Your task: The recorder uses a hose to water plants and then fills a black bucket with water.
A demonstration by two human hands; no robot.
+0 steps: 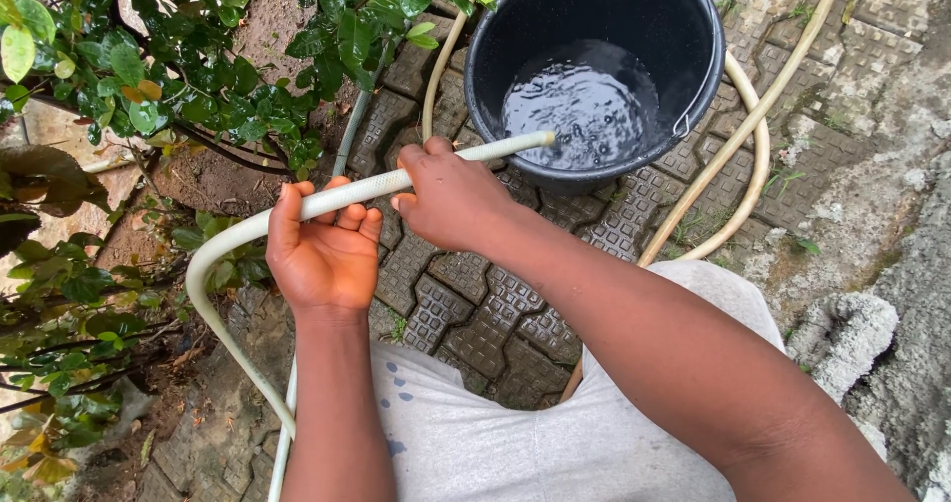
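Observation:
My left hand (325, 250) and my right hand (451, 197) both grip a pale cream garden hose (475, 151). The left hand holds it from below, palm up. The right hand wraps it from above, closer to the nozzle end. The hose's open end reaches over the rim of a black bucket (693, 66) and points at the rippling water (584, 96) inside. Behind my left hand the hose curves down to the left in a loop.
Dark patterned paving blocks (466, 314) cover the ground under the bucket. Leafy green shrubs (149, 76) stand at the left and top. More hose loops around the bucket's right side (753, 116). Rough concrete (892, 264) lies at the right. My grey-clad knees fill the bottom.

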